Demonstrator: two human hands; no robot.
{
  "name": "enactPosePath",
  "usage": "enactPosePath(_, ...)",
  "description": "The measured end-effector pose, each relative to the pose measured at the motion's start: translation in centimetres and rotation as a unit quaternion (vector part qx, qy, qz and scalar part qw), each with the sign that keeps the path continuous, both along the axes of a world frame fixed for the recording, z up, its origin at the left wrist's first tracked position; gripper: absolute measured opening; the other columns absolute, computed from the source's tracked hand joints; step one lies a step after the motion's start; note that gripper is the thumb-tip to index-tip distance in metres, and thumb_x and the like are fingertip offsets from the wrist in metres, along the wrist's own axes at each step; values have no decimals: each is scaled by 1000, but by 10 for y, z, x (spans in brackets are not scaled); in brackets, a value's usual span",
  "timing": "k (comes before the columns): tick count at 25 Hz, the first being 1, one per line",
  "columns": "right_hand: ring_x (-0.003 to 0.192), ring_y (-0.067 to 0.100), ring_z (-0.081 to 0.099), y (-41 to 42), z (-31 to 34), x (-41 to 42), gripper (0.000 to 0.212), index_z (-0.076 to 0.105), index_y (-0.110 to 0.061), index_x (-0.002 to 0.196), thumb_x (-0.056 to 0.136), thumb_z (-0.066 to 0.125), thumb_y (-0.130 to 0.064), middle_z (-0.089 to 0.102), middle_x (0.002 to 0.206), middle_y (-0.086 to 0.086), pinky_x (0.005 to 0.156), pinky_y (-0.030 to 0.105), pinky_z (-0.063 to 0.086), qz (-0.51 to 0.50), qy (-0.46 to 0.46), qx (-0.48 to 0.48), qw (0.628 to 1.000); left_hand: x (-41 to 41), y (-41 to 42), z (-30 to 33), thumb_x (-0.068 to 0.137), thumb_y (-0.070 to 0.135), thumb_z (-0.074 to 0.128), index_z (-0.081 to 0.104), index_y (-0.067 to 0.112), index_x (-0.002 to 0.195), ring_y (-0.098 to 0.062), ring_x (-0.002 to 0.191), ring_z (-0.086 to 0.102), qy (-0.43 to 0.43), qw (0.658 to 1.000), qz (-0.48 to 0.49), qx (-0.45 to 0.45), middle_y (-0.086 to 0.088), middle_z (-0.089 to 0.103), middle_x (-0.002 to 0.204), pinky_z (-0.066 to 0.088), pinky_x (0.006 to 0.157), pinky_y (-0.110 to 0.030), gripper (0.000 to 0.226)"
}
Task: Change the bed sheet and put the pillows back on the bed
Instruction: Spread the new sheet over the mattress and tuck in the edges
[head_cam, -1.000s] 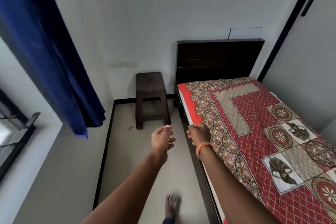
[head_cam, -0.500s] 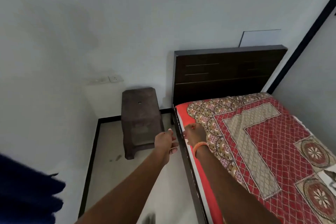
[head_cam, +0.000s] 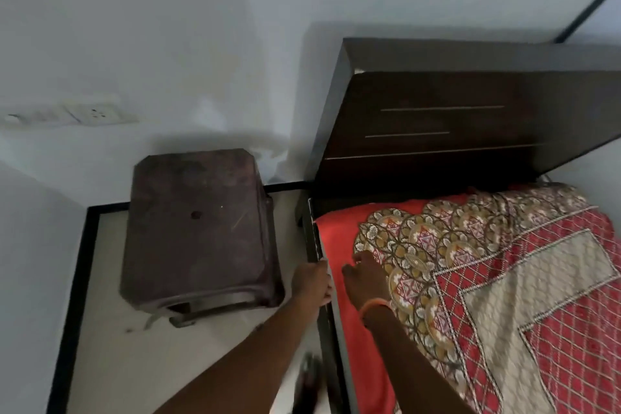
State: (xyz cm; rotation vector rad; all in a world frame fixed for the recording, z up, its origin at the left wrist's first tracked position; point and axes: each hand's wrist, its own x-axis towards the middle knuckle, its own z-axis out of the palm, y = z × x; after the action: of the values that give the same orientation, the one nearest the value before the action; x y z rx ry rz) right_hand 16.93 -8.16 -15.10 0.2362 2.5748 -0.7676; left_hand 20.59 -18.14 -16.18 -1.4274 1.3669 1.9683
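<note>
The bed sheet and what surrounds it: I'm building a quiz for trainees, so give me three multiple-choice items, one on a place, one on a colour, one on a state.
1. Where is the stool?
A. On the floor beside the headboard end
B. On the mattress
C. Behind the headboard

2. The sheet's plain border is
A. blue
B. orange-red
C. green

3. The right hand is
A. lifting a pillow
B. resting on the sheet
C. gripping the stool

A: it stands on the floor left of the headboard.
B: the bed sheet edge is orange-red.
B: the right hand lies on the fabric; the left hand is at the bed's edge.
</note>
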Motion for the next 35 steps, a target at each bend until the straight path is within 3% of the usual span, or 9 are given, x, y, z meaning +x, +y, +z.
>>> enactPosePath(6,105,32,64,-5,-118,-66,92,31,-7,140,78,60,-67,55,123,10,81,39,51,217,-98,231,943,-104,-2,-125,87,46,70,66,6,118,-31,105,66,-24,992,-66,-105,-13,69,114,50,84,-32,51)
enactPosePath(13,94,30,70,-1,-142,-98,29,55,-9,115,97,41,-28,70,105,13,75,35,53,283,-55,214,933,-145,20,-159,88,28,71,61,3,128,-33,118,60,-45,996,-49,-67,-17,63,127,46,103,-43,49)
enactPosePath(16,91,30,71,3,-141,-109,24,60,-13,112,98,43,-22,72,100,12,75,36,57,309,-60,172,933,-146,24,-154,96,25,59,63,5,123,-34,117,58,-9,989,-57,-135,-17,63,123,43,102,-38,33)
enactPosePath(20,80,33,70,-33,-146,-101,23,58,-15,112,95,47,-25,72,91,11,63,35,52,313,20,77,946,-140,-14,-152,96,15,56,63,11,106,-24,97,59,20,977,61,-206,1,63,95,45,91,-35,13)
enactPosePath(25,100,33,67,-66,-168,-94,27,54,-9,120,96,51,-21,69,108,15,82,38,52,280,-90,78,953,-136,-47,-184,94,7,57,57,4,126,-36,111,61,-63,984,103,-135,-18,63,119,51,97,-50,32)
enactPosePath(29,89,33,68,-63,-164,-104,16,66,-3,96,89,59,-16,71,95,18,80,39,52,222,-116,-35,967,-154,-50,-199,95,7,56,62,1,120,-35,110,63,-81,979,73,-171,-21,65,118,51,97,-44,26)
enactPosePath(31,81,34,65,-56,-156,-115,10,64,-3,88,87,58,-9,68,86,20,72,40,50,253,-54,-59,964,-153,-51,-201,96,12,55,56,-3,123,-39,115,59,-129,963,28,-234,-24,60,124,49,96,-45,30)
enactPosePath(33,79,34,63,-45,-152,-142,11,63,-4,90,84,57,-9,65,86,19,69,38,49,300,69,12,951,-151,-53,-198,99,16,44,45,-3,131,-41,122,51,-206,914,-43,-347,-26,51,133,43,96,-47,38)
enactPosePath(35,97,34,60,-37,-157,-181,27,64,-8,105,82,58,-21,65,104,16,82,41,48,372,115,136,911,-145,-47,-195,100,23,40,39,-4,138,-41,125,46,-189,896,-143,-377,-27,44,139,37,99,-47,47)
